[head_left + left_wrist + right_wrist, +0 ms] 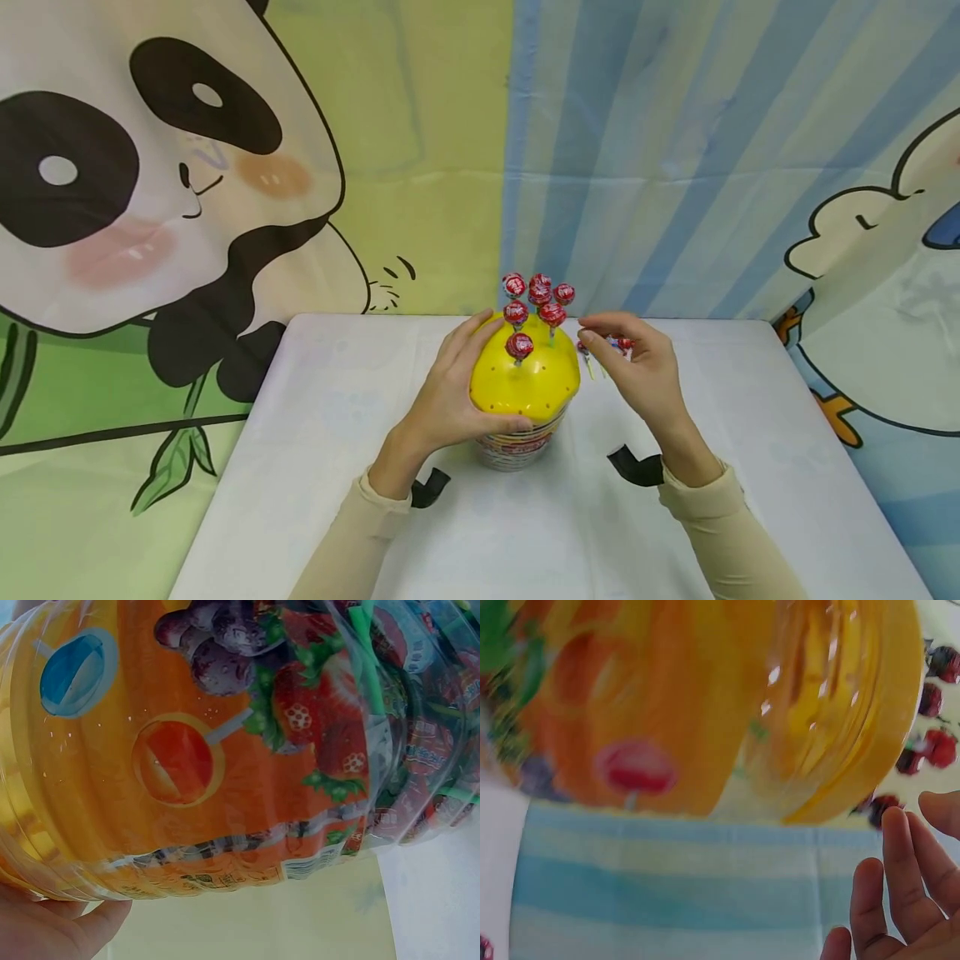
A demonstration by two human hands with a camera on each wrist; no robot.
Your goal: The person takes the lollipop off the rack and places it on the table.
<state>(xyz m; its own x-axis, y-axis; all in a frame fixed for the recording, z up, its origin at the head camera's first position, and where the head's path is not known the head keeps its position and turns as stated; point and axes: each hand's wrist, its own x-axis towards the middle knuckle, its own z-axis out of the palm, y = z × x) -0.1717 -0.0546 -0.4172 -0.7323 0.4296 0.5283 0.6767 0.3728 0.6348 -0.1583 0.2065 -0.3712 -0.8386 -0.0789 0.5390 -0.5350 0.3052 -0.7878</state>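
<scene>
A clear plastic jar (517, 450) with a yellow domed lid (525, 387) stands upright on the table; its lid has small holes. Several red-wrapped lollipops (519, 346) stick up from the lid's top and far side. My left hand (453, 392) grips the lid from the left, thumb across its front. To the lid's right, my right hand (637, 367) is raised with thumb and fingers apart and nothing visible between them. The right wrist view shows those fingers (904, 877) close to the lid's edge. Fruit pictures (300, 712) cover the jar's label, and wrapped sweets (427, 742) show through its base.
More lollipops (585, 350) lie on the white table (337, 400) behind the right hand, partly hidden by it. A printed cloth backdrop (420, 167) with a panda and stripes hangs right behind the table. Black straps (636, 467) stick out at both wrists.
</scene>
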